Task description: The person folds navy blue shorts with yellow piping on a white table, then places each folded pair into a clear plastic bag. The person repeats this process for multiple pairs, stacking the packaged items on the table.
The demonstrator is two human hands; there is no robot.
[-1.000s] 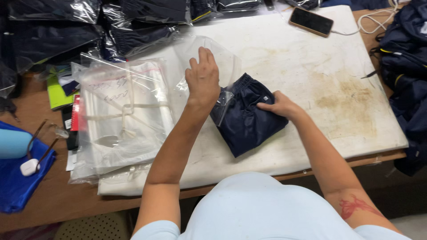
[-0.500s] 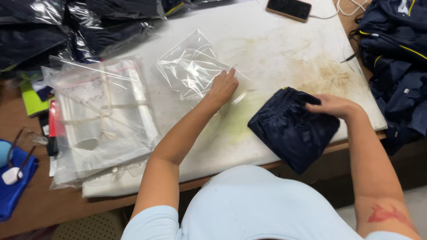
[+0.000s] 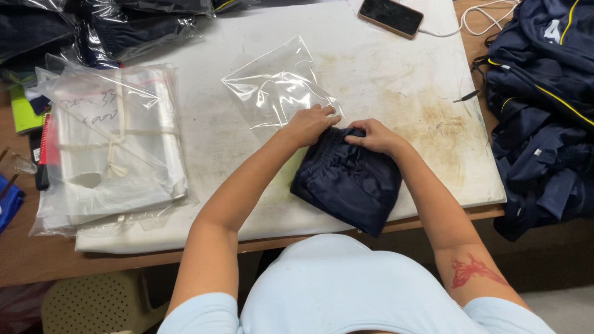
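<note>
Now both hands, left hand (image 3: 307, 125) and right hand (image 3: 373, 136), grip folded navy shorts (image 3: 348, 182) beside clear bag (image 3: 276, 85)

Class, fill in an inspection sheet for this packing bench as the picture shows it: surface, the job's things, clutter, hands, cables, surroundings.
Surface: white padded board, stained brown and yellowish, lying on a wooden table.
Job's things: folded navy garment at the near edge; clear plastic bag lying flat just beyond it.
Clutter: tied stack of clear bags on the left; phone at the far edge.
Hands: left hand and right hand both grip the garment's top edge at the bag's mouth.
Cables: white cable running from the phone.
Surroundings: pile of navy garments at right; bagged garments far left.
</note>
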